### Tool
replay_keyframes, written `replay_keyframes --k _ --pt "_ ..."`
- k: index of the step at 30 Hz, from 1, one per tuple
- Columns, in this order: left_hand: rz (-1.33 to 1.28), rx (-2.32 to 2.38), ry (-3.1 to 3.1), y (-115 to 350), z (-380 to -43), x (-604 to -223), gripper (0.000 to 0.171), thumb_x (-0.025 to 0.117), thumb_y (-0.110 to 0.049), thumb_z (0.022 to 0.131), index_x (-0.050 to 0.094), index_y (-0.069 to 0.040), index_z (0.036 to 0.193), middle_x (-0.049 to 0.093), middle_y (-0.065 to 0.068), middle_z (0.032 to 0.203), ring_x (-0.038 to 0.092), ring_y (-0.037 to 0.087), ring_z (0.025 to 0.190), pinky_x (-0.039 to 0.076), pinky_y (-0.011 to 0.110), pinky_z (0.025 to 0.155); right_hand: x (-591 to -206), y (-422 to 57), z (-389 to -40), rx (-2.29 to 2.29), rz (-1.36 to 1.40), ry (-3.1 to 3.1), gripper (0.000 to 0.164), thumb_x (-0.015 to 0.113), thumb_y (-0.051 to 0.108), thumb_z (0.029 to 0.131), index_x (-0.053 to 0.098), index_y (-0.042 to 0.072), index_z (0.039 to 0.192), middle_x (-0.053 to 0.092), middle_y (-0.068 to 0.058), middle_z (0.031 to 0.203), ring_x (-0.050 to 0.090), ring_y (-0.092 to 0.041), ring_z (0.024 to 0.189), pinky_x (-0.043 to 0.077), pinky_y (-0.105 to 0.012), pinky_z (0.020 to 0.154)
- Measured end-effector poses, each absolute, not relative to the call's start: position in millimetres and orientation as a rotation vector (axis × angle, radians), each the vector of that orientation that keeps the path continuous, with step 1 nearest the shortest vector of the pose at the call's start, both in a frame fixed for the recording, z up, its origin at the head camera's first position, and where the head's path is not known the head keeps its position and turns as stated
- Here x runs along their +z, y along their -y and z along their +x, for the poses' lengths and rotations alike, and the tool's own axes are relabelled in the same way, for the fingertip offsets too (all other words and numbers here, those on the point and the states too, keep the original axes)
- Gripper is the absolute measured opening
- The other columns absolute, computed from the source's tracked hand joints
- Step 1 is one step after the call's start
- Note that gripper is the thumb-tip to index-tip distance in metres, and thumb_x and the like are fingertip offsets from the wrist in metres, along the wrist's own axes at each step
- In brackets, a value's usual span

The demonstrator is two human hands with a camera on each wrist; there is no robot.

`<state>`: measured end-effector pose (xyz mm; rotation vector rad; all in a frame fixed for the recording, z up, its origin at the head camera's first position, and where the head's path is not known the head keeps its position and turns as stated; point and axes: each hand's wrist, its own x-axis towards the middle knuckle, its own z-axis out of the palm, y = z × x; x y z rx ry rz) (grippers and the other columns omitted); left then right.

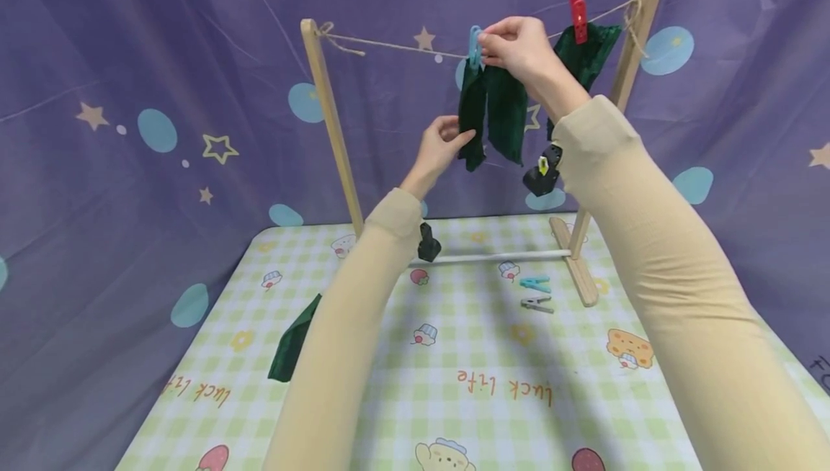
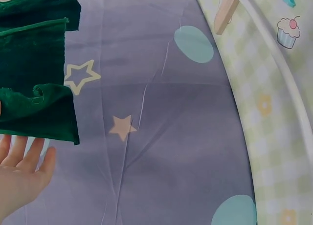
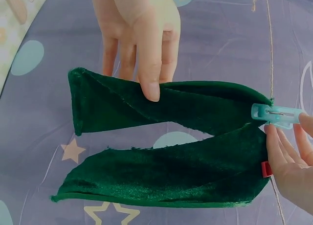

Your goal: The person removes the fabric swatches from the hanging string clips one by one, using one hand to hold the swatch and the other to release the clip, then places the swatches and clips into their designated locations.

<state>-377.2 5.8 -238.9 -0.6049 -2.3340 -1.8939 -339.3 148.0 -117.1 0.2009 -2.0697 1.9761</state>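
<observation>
A dark green velvety cloth [image 1: 506, 114] hangs from the string in two flaps, with a light blue clothespin [image 1: 475, 50] clipped at its top. My right hand [image 1: 521, 46] pinches that clothespin, seen also at the right side of the right wrist view. Lower down, my left hand [image 1: 442, 147] holds the edge of the left flap [image 3: 195, 100], thumb in front and fingers behind. In the left wrist view the left hand's fingers [image 2: 29, 159] extend behind the cloth's edge. A second green cloth [image 1: 586, 53] hangs at the right under a red clothespin [image 1: 578, 17].
The string [image 1: 402, 47] is tied between two wooden posts [image 1: 333, 125] on a checked tablecloth [image 1: 389, 392]. A white bar [image 1: 493, 257] joins the stand's base. A blue clothespin [image 1: 535, 284] and a grey clothespin [image 1: 537, 304] lie near the right foot. Another green cloth [image 1: 292, 345] lies at left.
</observation>
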Motion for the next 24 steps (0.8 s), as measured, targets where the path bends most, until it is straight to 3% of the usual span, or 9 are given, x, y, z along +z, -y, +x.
replay_keyframes --k 5,13,16,21,24 --pt "-0.596 -1.851 2.339 -3.9 -376.4 -240.0 0.036 0.065 -0.019 0.081 0.056 -0.003 0.112 0.063 0.012 0.096 0.058 0.017 0.090 0.045 0.022 0.077 -116.7 -147.9 -337.9 1.958 0.191 2.079 0.009 0.058 0.012 0.085 0.055 0.005 0.088 0.056 -0.002 0.084 0.056 -0.012 0.081 0.044 -0.026 0.088" --pt "-0.607 -1.867 2.334 -3.6 -374.4 -239.4 0.024 0.065 -0.017 0.081 0.064 0.001 0.097 0.058 0.000 0.072 0.056 0.013 0.066 0.049 0.024 0.065 -117.8 -146.2 -335.4 1.897 0.201 2.092 0.006 0.057 0.014 0.085 0.055 0.008 0.086 0.056 0.000 0.082 0.056 -0.011 0.077 0.045 -0.026 0.087" --pt "-0.614 -1.884 2.327 -3.4 -373.0 -239.0 0.022 0.065 -0.016 0.081 0.064 0.000 0.096 0.059 -0.001 0.071 0.056 0.012 0.064 0.050 0.024 0.063 -118.7 -146.5 -334.2 1.909 0.225 2.069 0.016 0.058 0.013 0.085 0.053 0.004 0.097 0.057 -0.004 0.091 0.057 -0.013 0.080 0.044 -0.027 0.087" --pt "-0.623 -1.927 2.306 -3.0 -371.1 -238.5 0.022 0.065 -0.015 0.081 0.064 0.001 0.096 0.062 0.003 0.075 0.058 0.011 0.064 0.051 0.025 0.063 -119.3 -148.4 -333.2 1.956 0.259 2.053 0.044 0.056 0.012 0.086 0.043 0.001 0.127 0.052 -0.014 0.121 0.055 -0.019 0.095 0.042 -0.028 0.090" --pt "-0.620 -1.929 2.309 -2.1 -370.2 -238.6 0.021 0.064 -0.015 0.081 0.064 0.001 0.096 0.063 0.005 0.078 0.059 0.012 0.065 0.051 0.027 0.064 -119.5 -149.0 -333.0 1.936 0.260 2.096 0.046 0.054 0.014 0.088 0.042 0.002 0.131 0.048 -0.013 0.128 0.053 -0.019 0.102 0.042 -0.025 0.090"
